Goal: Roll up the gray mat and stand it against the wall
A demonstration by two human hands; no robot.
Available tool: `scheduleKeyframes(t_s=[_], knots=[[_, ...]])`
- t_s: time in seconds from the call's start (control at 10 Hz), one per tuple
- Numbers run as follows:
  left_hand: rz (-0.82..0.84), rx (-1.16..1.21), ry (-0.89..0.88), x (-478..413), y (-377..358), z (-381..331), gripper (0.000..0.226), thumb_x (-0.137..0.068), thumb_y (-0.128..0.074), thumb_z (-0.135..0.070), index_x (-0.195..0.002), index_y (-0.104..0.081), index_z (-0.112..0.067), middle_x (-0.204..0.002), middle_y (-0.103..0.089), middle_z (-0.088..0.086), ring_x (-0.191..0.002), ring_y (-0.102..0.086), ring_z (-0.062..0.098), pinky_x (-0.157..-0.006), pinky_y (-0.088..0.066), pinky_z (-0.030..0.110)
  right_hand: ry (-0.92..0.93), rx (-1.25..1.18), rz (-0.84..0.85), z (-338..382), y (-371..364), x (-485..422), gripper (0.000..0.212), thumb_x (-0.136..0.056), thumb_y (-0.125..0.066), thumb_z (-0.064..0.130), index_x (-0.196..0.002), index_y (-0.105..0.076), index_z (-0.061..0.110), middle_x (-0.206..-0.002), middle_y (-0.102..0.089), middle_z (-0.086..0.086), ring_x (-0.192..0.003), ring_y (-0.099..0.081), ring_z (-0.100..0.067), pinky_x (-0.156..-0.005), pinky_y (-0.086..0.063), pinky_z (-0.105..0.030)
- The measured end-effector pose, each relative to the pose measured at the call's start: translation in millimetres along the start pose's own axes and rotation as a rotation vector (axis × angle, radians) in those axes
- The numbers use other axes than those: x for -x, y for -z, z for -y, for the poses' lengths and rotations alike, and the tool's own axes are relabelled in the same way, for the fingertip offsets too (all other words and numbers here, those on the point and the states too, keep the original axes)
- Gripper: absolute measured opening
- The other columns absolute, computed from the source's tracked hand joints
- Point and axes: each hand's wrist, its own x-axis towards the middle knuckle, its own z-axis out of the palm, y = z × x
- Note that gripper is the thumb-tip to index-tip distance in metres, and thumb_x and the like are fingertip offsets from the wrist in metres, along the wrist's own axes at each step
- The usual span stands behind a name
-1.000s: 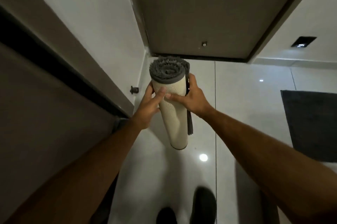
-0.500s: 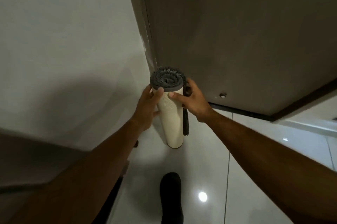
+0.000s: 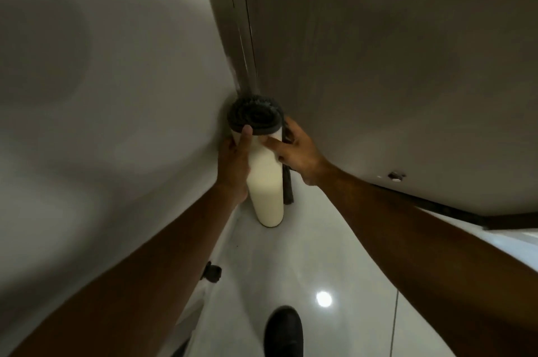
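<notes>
- The white wall (image 3: 102, 94) and the brown door (image 3: 393, 51) meet in a corner.
- The glossy floor (image 3: 291, 269) carries a black shoe (image 3: 283, 332).
- The rolled mat (image 3: 263, 164) stands upright in that corner, its gray spiral end on top and its cream backing outward.
- The left hand (image 3: 234, 166) wraps the mat's left side.
- The right hand (image 3: 300, 153) touches it with loose, spread fingers; whether this grip is closed I cannot tell.
- A small doorstop (image 3: 212, 272) sits by the wall.
</notes>
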Motion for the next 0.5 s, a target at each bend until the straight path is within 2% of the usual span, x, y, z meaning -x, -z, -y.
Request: scheduleKeyframes(t_s=[0.1,0.2,0.3,0.4,0.5], knots=[[-0.171,0.016,0.024,-26,-12,-1,0.059,-0.090,-0.057,-0.056,-0.141,-0.041,-0.031,-0.142,-0.051,-0.002,-0.121,-0.055,0.013,-0.100,-0.049,0.040,0.017,0.077,0.008,1,-8,-34,0.055,-0.092,-0.066,0.031,-0.142,-0.044,0.024,-0.130,-0.061,-0.002,-0.102,-0.059,-0.009,-0.077,-0.051,-0.024],[-0.285,0.027,0.105,-37,-20,0,0.079,-0.087,-0.058,-0.061,-0.149,-0.030,-0.020,-0.150,-0.042,0.009,-0.131,-0.047,0.030,-0.106,-0.043,0.051,-0.008,0.192,0.063,1,-2,-51,0.066,-0.091,-0.066,0.038,-0.148,-0.036,0.022,-0.138,-0.057,-0.003,-0.119,-0.057,-0.019,-0.094,-0.052,-0.033],[-0.345,0.038,0.153,-27,-25,-1,0.083,-0.087,-0.055,-0.063,-0.151,-0.023,-0.021,-0.154,-0.035,0.011,-0.136,-0.040,0.034,-0.109,-0.038,0.058,-0.039,0.373,0.094,9,6,-49,0.090,-0.086,-0.071,0.043,-0.155,-0.019,0.018,-0.152,-0.044,-0.007,-0.136,-0.045,-0.025,-0.109,-0.044,-0.042],[-0.369,0.058,0.127,-30,-24,-12,0.068,-0.097,-0.050,-0.049,-0.151,-0.022,-0.019,-0.154,-0.035,0.012,-0.136,-0.041,0.033,-0.112,-0.035,0.056,0.021,0.437,0.112,22,18,-39,0.096,-0.083,-0.075,0.038,-0.155,-0.017,0.015,-0.155,-0.039,-0.008,-0.138,-0.041,-0.023,-0.112,-0.037,-0.034],[-0.379,-0.053,0.042,-23,-29,-34,0.054,-0.105,-0.042,-0.031,-0.150,-0.025,-0.007,-0.152,-0.038,0.020,-0.134,-0.044,0.034,-0.114,-0.035,0.046,0.092,0.503,0.050,36,46,-16,0.075,-0.085,-0.074,0.033,-0.148,-0.038,0.016,-0.146,-0.051,-0.007,-0.131,-0.049,-0.023,-0.105,-0.044,-0.035]])
